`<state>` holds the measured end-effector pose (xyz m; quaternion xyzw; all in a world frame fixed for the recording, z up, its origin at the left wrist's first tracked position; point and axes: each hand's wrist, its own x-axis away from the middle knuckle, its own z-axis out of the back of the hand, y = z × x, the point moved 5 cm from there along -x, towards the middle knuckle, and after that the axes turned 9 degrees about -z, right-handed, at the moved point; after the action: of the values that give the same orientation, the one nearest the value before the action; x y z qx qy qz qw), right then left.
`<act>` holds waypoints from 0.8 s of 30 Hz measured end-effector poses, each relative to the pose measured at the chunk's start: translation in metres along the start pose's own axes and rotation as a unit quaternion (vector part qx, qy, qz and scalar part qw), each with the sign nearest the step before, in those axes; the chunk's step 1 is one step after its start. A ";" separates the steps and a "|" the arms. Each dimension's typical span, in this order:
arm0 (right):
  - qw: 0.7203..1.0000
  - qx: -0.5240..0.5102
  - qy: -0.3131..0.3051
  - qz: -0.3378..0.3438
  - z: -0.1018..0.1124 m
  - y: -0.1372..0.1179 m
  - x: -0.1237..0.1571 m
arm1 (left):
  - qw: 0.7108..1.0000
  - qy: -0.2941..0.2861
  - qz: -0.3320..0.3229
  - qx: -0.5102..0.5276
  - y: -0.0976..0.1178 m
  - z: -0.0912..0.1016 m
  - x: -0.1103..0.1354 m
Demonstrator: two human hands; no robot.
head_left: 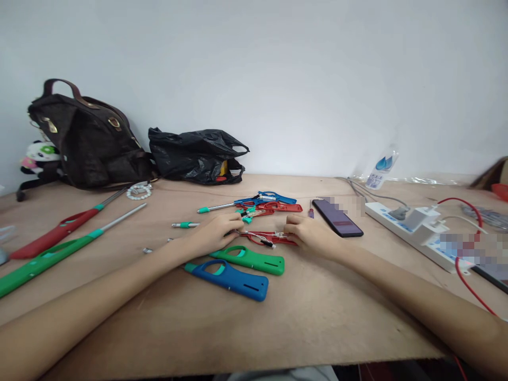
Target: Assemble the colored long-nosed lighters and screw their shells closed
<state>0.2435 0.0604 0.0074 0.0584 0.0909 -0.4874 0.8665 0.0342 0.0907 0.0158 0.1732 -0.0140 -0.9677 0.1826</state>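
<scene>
Both my hands rest on the wooden table [301, 317] at an opened red lighter shell [265, 236] with small parts and wires inside. My left hand [216, 231] curls its fingers onto the shell's left end. My right hand [307, 231] is closed on its right end. In front of them lie a green lighter handle [250, 259] and a blue lighter handle [232, 278]. Behind them lie an open blue shell [270, 198], another red shell [280, 207] and two metal lighter tubes [216, 207] with teal collars.
Long red [59, 231] and green [47, 259] lighters lie at the left. A brown bag [87, 137] and a black plastic bag [196, 153] stand against the wall. A phone [337, 217], a small screwdriver [311, 210], a white power strip [413, 225] and red wires [464, 275] sit at the right.
</scene>
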 end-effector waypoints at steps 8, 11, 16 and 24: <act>1.000 0.012 -0.003 0.001 -0.002 0.001 -0.001 | 1.000 -0.017 -0.023 0.009 0.003 -0.001 -0.003; 1.000 0.010 0.004 0.004 -0.002 0.001 0.000 | 0.999 -0.023 -0.026 0.029 0.002 0.000 -0.003; 0.997 0.056 0.029 0.037 0.001 -0.006 0.003 | 0.998 -0.024 -0.026 0.042 0.003 0.002 -0.004; 0.985 0.149 0.034 0.079 0.000 -0.015 0.004 | 0.999 -0.022 -0.025 0.018 0.003 0.000 -0.003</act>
<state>0.2323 0.0494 0.0067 0.2099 0.0419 -0.4230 0.8805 0.0379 0.0890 0.0171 0.1558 -0.0305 -0.9751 0.1551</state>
